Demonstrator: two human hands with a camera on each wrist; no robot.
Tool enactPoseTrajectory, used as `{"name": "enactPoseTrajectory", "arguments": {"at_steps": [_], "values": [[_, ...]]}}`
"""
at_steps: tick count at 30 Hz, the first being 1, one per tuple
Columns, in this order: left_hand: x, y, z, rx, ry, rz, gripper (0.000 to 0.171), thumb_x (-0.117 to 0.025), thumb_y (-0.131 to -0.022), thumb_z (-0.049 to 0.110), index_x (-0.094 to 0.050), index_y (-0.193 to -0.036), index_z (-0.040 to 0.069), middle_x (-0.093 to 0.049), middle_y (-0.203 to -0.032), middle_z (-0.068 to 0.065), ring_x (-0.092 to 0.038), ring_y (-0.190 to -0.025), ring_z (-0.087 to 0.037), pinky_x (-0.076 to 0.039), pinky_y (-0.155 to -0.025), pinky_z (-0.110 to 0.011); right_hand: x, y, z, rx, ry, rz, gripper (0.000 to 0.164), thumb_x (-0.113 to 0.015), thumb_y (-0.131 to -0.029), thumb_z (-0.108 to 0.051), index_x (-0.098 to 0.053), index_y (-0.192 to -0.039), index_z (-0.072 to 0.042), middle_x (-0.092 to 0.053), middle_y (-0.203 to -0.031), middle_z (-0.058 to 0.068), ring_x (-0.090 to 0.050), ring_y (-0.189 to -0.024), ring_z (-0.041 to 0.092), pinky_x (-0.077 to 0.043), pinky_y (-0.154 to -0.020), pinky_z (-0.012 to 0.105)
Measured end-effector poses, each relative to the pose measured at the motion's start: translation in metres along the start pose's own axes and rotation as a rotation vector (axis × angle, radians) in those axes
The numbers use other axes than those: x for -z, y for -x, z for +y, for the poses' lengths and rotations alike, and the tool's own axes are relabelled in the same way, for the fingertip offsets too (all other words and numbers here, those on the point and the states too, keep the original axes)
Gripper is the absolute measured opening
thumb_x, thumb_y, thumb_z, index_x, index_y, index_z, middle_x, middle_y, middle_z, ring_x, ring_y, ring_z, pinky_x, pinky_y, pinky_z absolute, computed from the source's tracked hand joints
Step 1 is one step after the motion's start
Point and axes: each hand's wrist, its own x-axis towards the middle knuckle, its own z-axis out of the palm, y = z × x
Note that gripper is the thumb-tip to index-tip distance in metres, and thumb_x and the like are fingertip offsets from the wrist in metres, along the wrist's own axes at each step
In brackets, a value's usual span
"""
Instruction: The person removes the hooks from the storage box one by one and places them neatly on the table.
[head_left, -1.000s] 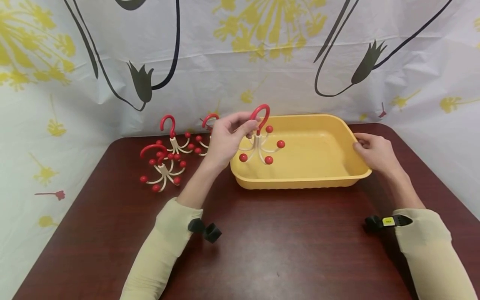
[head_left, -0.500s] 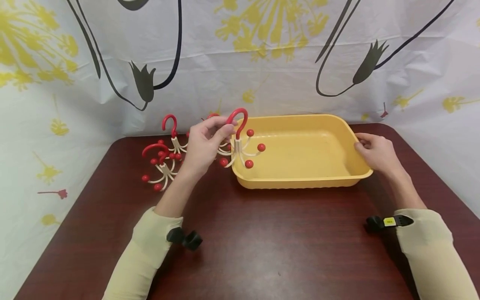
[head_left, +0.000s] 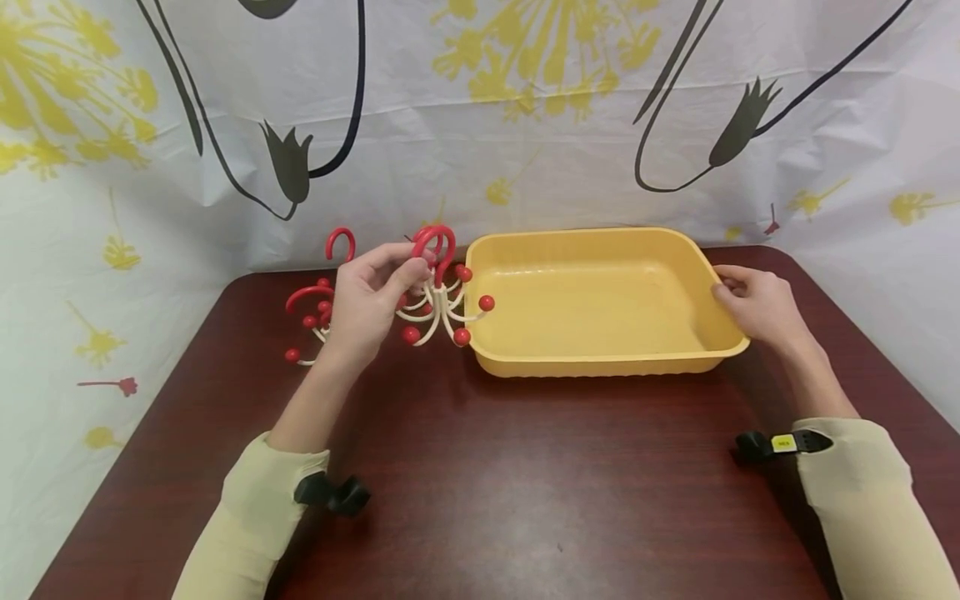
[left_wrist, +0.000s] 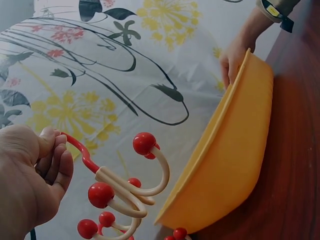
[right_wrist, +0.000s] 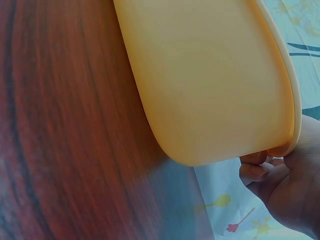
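Observation:
My left hand (head_left: 367, 302) pinches the red hook of a multi-arm hanger (head_left: 440, 298), whose cream arms end in red balls. In the left wrist view this hanger (left_wrist: 125, 185) hangs from thumb and fingertips. It is just left of a yellow plastic tub (head_left: 600, 367), in front of another like hanger that it largely covers. My right hand (head_left: 761, 304) grips the tub's right rim; in the right wrist view its fingers (right_wrist: 255, 172) curl under the rim. Nothing lies inside the tub. Two more hangers, one with a red hook (head_left: 341, 242), are partly hidden behind my left hand.
The dark red-brown table (head_left: 480, 467) runs in front of the tub. A white sheet (head_left: 480, 150) printed with flowers hangs behind the table and along its sides. Each sleeve cuff bears a black strap, one of them the right strap (head_left: 783, 443).
My left hand has moved left and slightly down with the hanger, from over the tub to beside its left end. My right hand stays on the tub rim.

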Motion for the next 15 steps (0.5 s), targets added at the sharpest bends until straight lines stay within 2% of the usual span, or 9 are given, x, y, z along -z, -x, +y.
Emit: {"name": "enactPoseTrajectory", "arguments": {"at_steps": [4,10,15], "values": [[0.007,0.004,-0.002,0.0,-0.003,0.012,0.022,-0.068,-0.095,0.0,-0.068,-0.114,-0.01,-0.073,-0.098,-0.006,-0.059,-0.077,-0.023,-0.055,-0.072,-0.024,0.0,0.0,0.0,-0.003,0.004,0.002,0.04,-0.054,-0.102,-0.02,-0.061,-0.13,0.007,-0.068,-0.101,0.027,-0.052,-0.063,-0.002,-0.04,-0.054,0.013],[0.017,0.01,-0.006,0.037,0.014,0.03,0.024,-0.07,-0.094,0.002,-0.068,-0.114,-0.01,-0.071,-0.101,-0.015,-0.06,-0.079,-0.025,-0.057,-0.074,-0.026,0.0,0.0,0.001,0.0,0.004,0.007,0.04,-0.053,-0.102,-0.02,-0.062,-0.13,0.007,-0.068,-0.1,0.026,-0.051,-0.062,-0.004,-0.039,-0.054,0.012],[0.025,0.015,-0.009,0.061,-0.028,0.032,0.022,-0.071,-0.095,0.008,-0.071,-0.113,-0.004,-0.071,-0.102,-0.017,-0.062,-0.08,-0.023,-0.057,-0.072,-0.024,-0.001,-0.001,0.002,-0.004,0.0,0.004,0.04,-0.053,-0.102,-0.02,-0.061,-0.13,0.007,-0.068,-0.099,0.026,-0.05,-0.061,-0.005,-0.039,-0.054,0.013]]}}
